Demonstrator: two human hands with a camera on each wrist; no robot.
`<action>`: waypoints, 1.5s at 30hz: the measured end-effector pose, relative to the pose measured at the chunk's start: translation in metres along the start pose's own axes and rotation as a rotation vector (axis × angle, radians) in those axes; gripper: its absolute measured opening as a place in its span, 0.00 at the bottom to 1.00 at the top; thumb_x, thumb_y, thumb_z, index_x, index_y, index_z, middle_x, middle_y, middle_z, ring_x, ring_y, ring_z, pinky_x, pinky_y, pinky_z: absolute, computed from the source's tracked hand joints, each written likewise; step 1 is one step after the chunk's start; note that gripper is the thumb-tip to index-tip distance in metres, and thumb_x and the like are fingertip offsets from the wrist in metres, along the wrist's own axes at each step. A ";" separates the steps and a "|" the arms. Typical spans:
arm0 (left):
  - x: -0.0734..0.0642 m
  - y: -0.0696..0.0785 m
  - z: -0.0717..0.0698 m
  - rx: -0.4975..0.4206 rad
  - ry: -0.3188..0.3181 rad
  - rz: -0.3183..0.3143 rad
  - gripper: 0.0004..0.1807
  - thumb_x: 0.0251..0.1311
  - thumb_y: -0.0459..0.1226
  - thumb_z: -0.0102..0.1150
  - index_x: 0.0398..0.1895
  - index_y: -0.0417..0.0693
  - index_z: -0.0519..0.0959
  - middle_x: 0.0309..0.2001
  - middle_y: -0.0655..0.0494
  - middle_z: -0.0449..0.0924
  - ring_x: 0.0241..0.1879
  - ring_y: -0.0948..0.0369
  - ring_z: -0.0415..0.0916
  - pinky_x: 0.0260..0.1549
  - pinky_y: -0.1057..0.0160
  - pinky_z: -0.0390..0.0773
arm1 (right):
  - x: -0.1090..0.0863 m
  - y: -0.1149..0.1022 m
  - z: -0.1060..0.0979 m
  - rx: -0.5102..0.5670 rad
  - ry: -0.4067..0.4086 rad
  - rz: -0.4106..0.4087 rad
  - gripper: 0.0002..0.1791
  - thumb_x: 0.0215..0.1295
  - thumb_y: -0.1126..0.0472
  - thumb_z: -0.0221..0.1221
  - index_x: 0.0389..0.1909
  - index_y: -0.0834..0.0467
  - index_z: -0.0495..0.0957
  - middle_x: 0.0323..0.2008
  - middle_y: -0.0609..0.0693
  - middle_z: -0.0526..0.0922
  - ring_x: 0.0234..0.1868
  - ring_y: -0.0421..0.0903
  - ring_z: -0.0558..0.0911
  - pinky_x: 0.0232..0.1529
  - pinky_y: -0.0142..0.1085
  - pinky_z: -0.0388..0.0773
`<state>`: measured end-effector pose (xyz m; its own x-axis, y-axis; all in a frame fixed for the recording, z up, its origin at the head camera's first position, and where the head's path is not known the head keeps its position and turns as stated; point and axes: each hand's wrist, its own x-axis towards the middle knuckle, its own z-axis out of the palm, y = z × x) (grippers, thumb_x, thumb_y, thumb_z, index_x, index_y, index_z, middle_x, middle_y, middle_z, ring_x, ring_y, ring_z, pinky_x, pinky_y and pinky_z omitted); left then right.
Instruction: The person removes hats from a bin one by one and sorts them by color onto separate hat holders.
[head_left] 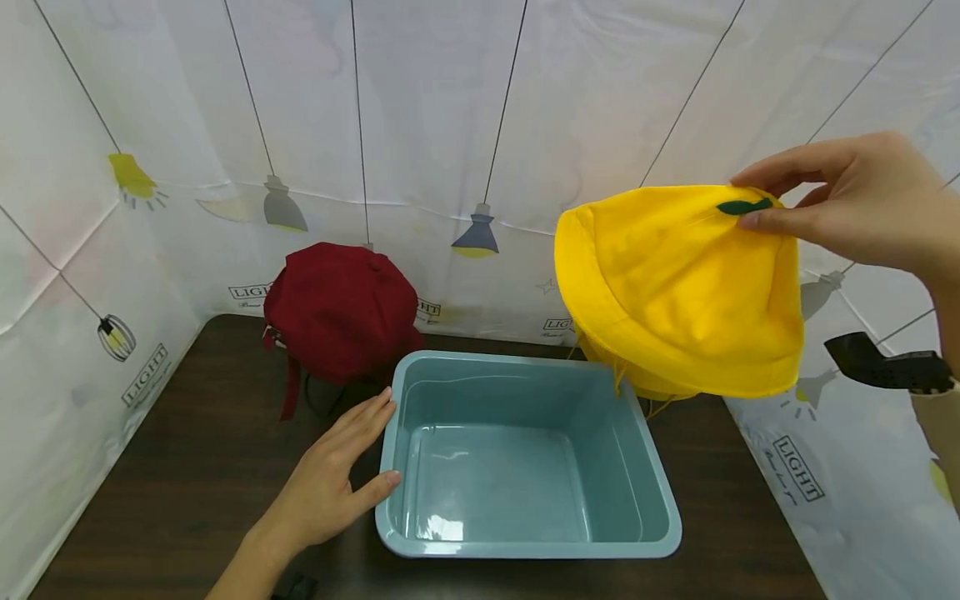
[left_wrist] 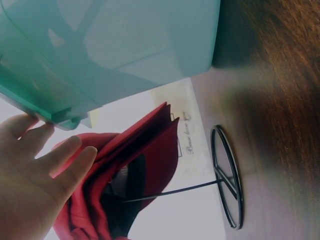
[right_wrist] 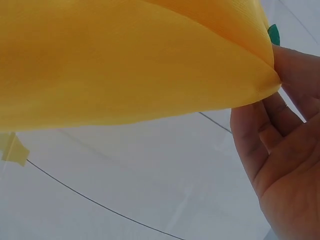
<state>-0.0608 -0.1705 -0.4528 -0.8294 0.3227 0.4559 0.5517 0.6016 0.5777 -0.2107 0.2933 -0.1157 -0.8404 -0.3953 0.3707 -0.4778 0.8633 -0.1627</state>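
Observation:
My right hand (head_left: 862,200) pinches a yellow bucket hat (head_left: 675,292) at its crown, beside a small green leaf (head_left: 742,207). The hat hangs in the air at the right, its brim tilted down to the left and thin yellow cords dangling below. It overlaps the far right corner of a pale blue plastic basin (head_left: 525,550) in the head view. Fingers extended, my left hand (head_left: 322,483) touches the basin's left rim. Behind that hand, a dark red cap (head_left: 345,308) sits on a black wire stand (left_wrist: 227,177), whose round base shows in the left wrist view.
The basin stands on a dark wooden table (head_left: 172,475). White cloth (head_left: 420,100) printed with hanging lamps backs the table and runs along both sides. A black strap-like piece (head_left: 888,362) sits by my right wrist. A small dark object (head_left: 300,586) lies at the front edge.

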 end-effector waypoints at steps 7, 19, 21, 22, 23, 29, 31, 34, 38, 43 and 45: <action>0.001 0.000 0.000 0.006 0.000 0.007 0.45 0.64 0.46 0.70 0.82 0.50 0.62 0.81 0.54 0.60 0.78 0.53 0.59 0.67 0.38 0.71 | 0.004 0.012 -0.008 0.056 0.012 0.071 0.21 0.64 0.77 0.67 0.58 0.70 0.82 0.38 0.24 0.73 0.33 0.25 0.73 0.34 0.11 0.70; 0.000 0.001 0.000 -0.004 0.002 -0.004 0.45 0.64 0.46 0.70 0.82 0.50 0.62 0.81 0.55 0.59 0.78 0.53 0.59 0.66 0.35 0.70 | 0.009 0.029 -0.015 -0.005 0.030 0.188 0.22 0.70 0.70 0.65 0.63 0.71 0.78 0.44 0.49 0.81 0.35 0.22 0.68 0.34 0.09 0.64; 0.000 0.001 0.000 -0.008 0.003 -0.002 0.45 0.64 0.45 0.70 0.82 0.49 0.62 0.81 0.54 0.59 0.78 0.52 0.59 0.65 0.35 0.71 | 0.009 0.033 -0.018 -0.008 0.043 0.205 0.22 0.71 0.68 0.65 0.64 0.71 0.77 0.41 0.37 0.79 0.36 0.21 0.68 0.35 0.10 0.62; 0.000 0.001 0.000 -0.013 0.000 -0.008 0.45 0.64 0.45 0.70 0.82 0.50 0.62 0.81 0.55 0.59 0.78 0.53 0.59 0.66 0.35 0.70 | 0.009 0.034 -0.019 -0.001 0.055 0.203 0.22 0.71 0.68 0.65 0.64 0.71 0.77 0.38 0.30 0.75 0.36 0.21 0.68 0.35 0.10 0.62; 0.000 0.001 0.000 -0.016 -0.002 -0.012 0.45 0.64 0.45 0.70 0.82 0.50 0.62 0.81 0.55 0.59 0.78 0.53 0.59 0.66 0.35 0.70 | 0.010 0.036 -0.020 0.010 0.069 0.194 0.22 0.71 0.69 0.64 0.63 0.72 0.77 0.37 0.29 0.75 0.37 0.20 0.68 0.36 0.09 0.62; -0.001 0.001 0.000 -0.017 -0.004 -0.017 0.45 0.64 0.45 0.70 0.82 0.50 0.62 0.81 0.56 0.58 0.78 0.54 0.58 0.67 0.37 0.70 | 0.012 0.045 -0.026 0.082 0.141 0.178 0.21 0.70 0.73 0.63 0.63 0.70 0.78 0.33 0.16 0.72 0.37 0.20 0.70 0.36 0.09 0.65; -0.001 0.000 -0.001 -0.011 0.000 -0.015 0.45 0.64 0.45 0.71 0.82 0.50 0.62 0.81 0.55 0.58 0.78 0.54 0.58 0.67 0.38 0.70 | 0.012 0.047 -0.026 0.087 0.147 0.186 0.21 0.70 0.73 0.63 0.63 0.68 0.79 0.33 0.16 0.72 0.37 0.20 0.70 0.36 0.09 0.65; -0.001 0.001 -0.001 -0.014 -0.005 -0.017 0.45 0.64 0.45 0.70 0.82 0.50 0.62 0.81 0.55 0.58 0.78 0.53 0.58 0.68 0.37 0.69 | 0.011 0.049 -0.024 0.059 0.143 0.211 0.21 0.71 0.71 0.63 0.64 0.70 0.78 0.32 0.17 0.70 0.36 0.19 0.69 0.34 0.09 0.64; 0.000 0.002 -0.001 -0.016 -0.008 -0.017 0.45 0.64 0.45 0.70 0.82 0.50 0.62 0.82 0.55 0.58 0.78 0.53 0.58 0.67 0.35 0.69 | 0.008 0.052 -0.016 0.001 0.102 0.245 0.22 0.73 0.69 0.62 0.65 0.71 0.76 0.36 0.29 0.76 0.36 0.23 0.66 0.33 0.10 0.62; 0.001 0.002 0.000 -0.004 0.000 0.000 0.45 0.64 0.45 0.70 0.82 0.49 0.62 0.81 0.54 0.59 0.78 0.53 0.59 0.66 0.36 0.71 | 0.003 0.059 -0.003 -0.033 0.039 0.253 0.21 0.73 0.70 0.62 0.64 0.72 0.77 0.54 0.72 0.79 0.37 0.29 0.64 0.31 0.09 0.59; 0.001 0.002 0.001 -0.004 0.003 0.005 0.45 0.64 0.45 0.70 0.82 0.49 0.63 0.81 0.54 0.60 0.78 0.52 0.60 0.66 0.36 0.71 | 0.002 0.063 0.002 -0.026 0.031 0.229 0.20 0.72 0.70 0.62 0.62 0.73 0.78 0.56 0.75 0.78 0.37 0.31 0.64 0.30 0.09 0.60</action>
<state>-0.0604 -0.1686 -0.4520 -0.8266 0.3236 0.4604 0.5558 0.5974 0.5781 -0.2430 0.3459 -0.1269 -0.9177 -0.1782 0.3550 -0.2682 0.9372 -0.2228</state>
